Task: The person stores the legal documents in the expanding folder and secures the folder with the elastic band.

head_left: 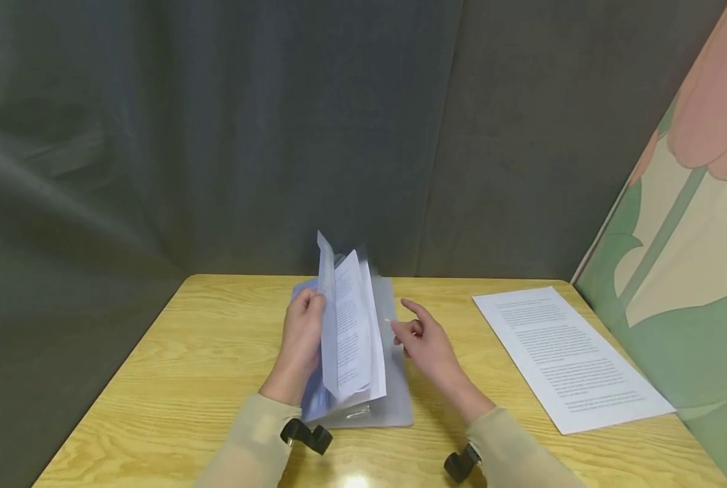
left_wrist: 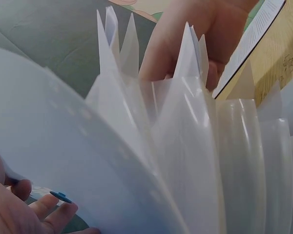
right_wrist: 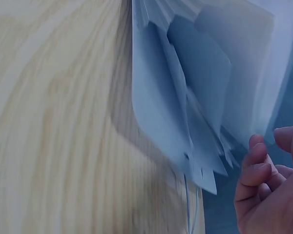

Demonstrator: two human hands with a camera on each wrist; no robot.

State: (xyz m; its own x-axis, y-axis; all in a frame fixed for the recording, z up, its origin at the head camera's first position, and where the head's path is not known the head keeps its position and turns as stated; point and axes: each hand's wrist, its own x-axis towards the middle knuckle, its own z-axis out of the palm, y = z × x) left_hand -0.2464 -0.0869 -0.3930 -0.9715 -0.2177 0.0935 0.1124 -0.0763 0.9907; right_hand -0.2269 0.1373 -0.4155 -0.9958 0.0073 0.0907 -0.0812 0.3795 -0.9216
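An expanding file folder of translucent plastic lies on the table, its pleated pockets fanned apart. Printed sheets stand in it. My left hand grips the folder's left part, thumb on the near side. In the left wrist view that hand is at the lower left by the pale cover and a small teal button. Just off the folder's right side, my right hand has its index finger out and the others loosely bent, holding nothing. The right wrist view shows this hand beside the pocket edges.
A printed sheet lies flat on the right of the wooden table. A dark curtain hangs behind, and a flower-patterned cloth borders the right side. Thin cords hang from the folder near the table edge.
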